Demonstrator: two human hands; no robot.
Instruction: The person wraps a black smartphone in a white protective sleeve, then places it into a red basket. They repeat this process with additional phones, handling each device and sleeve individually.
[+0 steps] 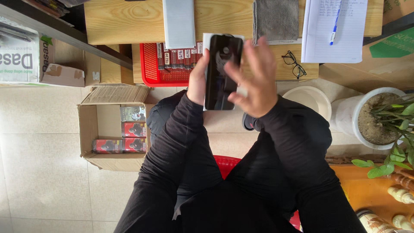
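The left hand [197, 82] is closed along the left edge of a dark, glossy flat panel [220, 71], thumb side wrapped to its rim, and holds it upright above the person's lap, in front of the wooden tabletop [129, 19]; the right hand [254, 82] lies over the panel's right side with fingers spread and fairly open, palm towards it, and whether it grips or only brushes the surface cannot be told; a white backing or card seems to sit behind the panel, showing at its top and lower edge. The likely trouble, judged from this: the panel is carried mostly by one hand's edge grip, so a slack thumb could let it slide down onto the knees or the tiled floor [39, 172]; the spread fingers may smear the glossy face; a tilt forward could knock it against the red basket [151, 64] of small packets just beyond; the spectacles [295, 64] and the open cardboard box [88, 129] lie well apart and seem safe.
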